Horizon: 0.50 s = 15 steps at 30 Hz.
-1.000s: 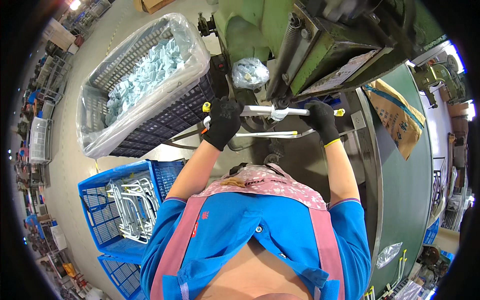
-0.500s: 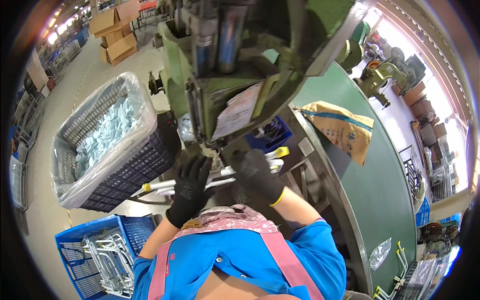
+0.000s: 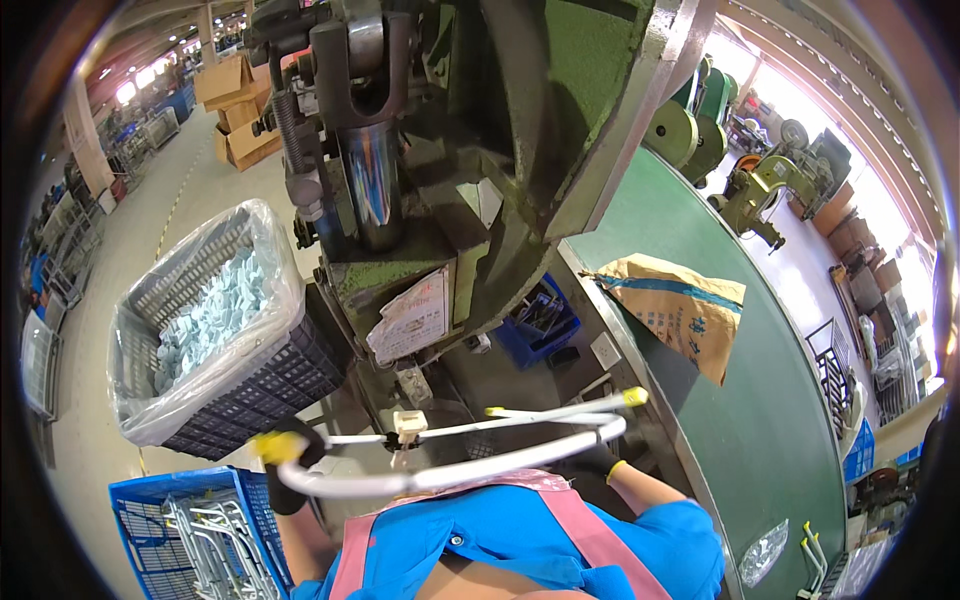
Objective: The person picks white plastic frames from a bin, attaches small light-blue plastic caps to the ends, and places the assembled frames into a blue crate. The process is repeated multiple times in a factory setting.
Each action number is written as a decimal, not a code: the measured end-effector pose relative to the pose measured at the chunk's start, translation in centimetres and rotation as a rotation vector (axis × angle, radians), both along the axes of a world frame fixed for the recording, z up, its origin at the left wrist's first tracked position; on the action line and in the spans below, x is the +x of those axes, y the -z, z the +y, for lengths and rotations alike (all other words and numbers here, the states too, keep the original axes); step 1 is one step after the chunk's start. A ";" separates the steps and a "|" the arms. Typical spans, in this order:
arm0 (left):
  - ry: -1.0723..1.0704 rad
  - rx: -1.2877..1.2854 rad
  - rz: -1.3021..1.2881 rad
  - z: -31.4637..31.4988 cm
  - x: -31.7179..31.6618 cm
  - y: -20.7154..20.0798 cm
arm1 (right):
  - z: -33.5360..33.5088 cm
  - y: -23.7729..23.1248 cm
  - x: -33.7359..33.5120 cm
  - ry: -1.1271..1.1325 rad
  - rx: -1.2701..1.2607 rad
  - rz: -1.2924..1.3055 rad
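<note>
A white bent-tube frame (image 3: 470, 478) with yellow end caps stretches across in front of me, raised close to my chest. My left hand (image 3: 290, 485), in a black glove, is closed around its left end beside a yellow cap. Behind the frame's right end is my right hand (image 3: 588, 460), also gloved; the tube hides its fingers. A small cream-coloured block (image 3: 409, 424) shows at the middle of the thinner tube; whether it is fixed there I cannot tell. Beyond stands a green press machine (image 3: 470, 260) with a shiny metal cylinder and a paper sheet on its front.
On the left, a black crate (image 3: 262, 375) lined with clear plastic holds many light-blue pieces. Below it a blue crate (image 3: 135, 510) contains white tube frames. A green table (image 3: 760, 420) with a brown paper sack (image 3: 690, 305) curves along the right. A blue bin (image 3: 540, 345) sits under the press.
The white tube frame has come up toward me and turned, its curved side now nearest. My left hand has moved left and lower, my right hand right and lower. The view has shifted.
</note>
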<state>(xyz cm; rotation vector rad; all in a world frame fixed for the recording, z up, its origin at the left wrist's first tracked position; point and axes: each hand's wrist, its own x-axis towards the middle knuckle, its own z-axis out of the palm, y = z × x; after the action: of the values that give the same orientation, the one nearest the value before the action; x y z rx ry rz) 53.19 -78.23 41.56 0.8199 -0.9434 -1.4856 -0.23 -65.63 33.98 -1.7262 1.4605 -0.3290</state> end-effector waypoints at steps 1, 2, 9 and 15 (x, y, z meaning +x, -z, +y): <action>-0.181 -0.004 -0.149 -0.4 2.3 1.9 | -0.5 1.0 0.0 0.160 0.138 -0.427; 0.009 -0.222 -0.237 -0.8 4.4 3.9 | -1.1 1.4 0.1 0.307 0.273 -0.849; -0.058 -0.270 -1.373 0.5 14.0 11.3 | -3.2 -3.1 5.7 0.079 -0.203 -0.602; -0.409 -0.053 -0.905 -6.3 21.4 -1.4 | -2.8 -6.1 12.9 -0.007 -0.328 0.051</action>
<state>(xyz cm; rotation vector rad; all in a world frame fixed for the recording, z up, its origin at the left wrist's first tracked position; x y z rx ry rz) 74.59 -84.53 42.93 1.5909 -1.3452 -0.6980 12.64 -68.45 40.12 -2.0101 1.5005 -0.5494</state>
